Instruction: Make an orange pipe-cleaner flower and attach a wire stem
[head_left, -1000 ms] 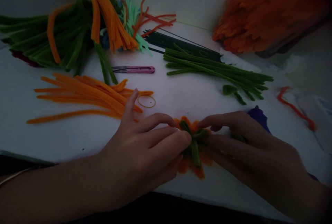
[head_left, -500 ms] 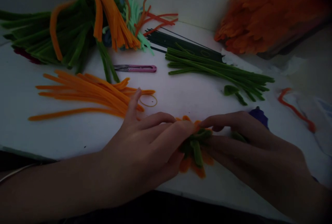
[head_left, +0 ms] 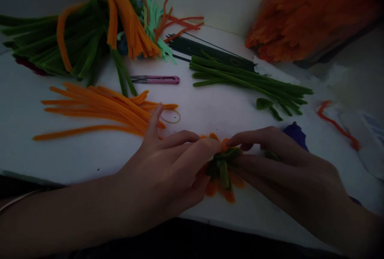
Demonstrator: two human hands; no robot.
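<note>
Between my hands is a pipe-cleaner flower (head_left: pixel 223 171) with orange petals and a green middle, its green side turned up toward me. My left hand (head_left: pixel 177 167) grips its left side between thumb and fingers, with the little finger raised. From the right, my right hand (head_left: pixel 279 163) pinches the flower's edge where a green piece meets an orange petal. My fingers hide part of the flower. Just beyond my left hand lie loose orange pipe cleaners (head_left: pixel 99 105) and a thin yellow rubber band (head_left: pixel 171 116).
Pink thread snips (head_left: pixel 162 79) lie mid-table. Behind are green pipe cleaners (head_left: pixel 246 79), dark wire stems (head_left: pixel 210 49), a large green bundle (head_left: pixel 60 43) and an orange bundle (head_left: pixel 129 23). A big orange bunch (head_left: pixel 306 19) stands back right, a purple piece (head_left: pixel 295 135) near my right hand.
The view has shifted slightly, so the things on the right sit a little further left. Both hands keep their hold on the flower, with barely any finger movement.
</note>
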